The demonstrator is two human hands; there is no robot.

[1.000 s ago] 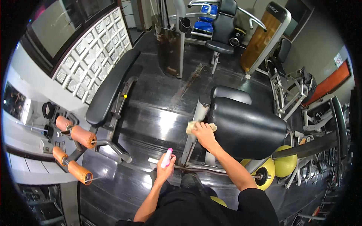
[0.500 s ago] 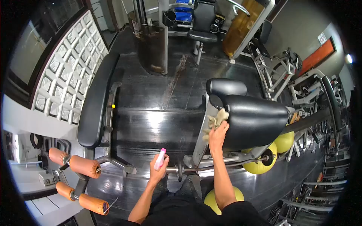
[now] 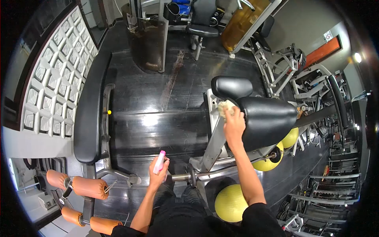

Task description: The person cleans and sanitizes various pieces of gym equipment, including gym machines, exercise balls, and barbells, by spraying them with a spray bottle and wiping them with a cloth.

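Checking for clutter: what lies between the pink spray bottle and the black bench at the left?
Only bare dark floor, seen from the head camera, between the spray bottle and the bench.

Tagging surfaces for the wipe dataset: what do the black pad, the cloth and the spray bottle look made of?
Black pad: likely vinyl or leatherette over padding; smooth, with a soft sheen. Cloth under the right hand: soft fabric, pale yellow, crumpled. Spray bottle in the left hand: probably plastic; pink and glossy, too small to be sure.
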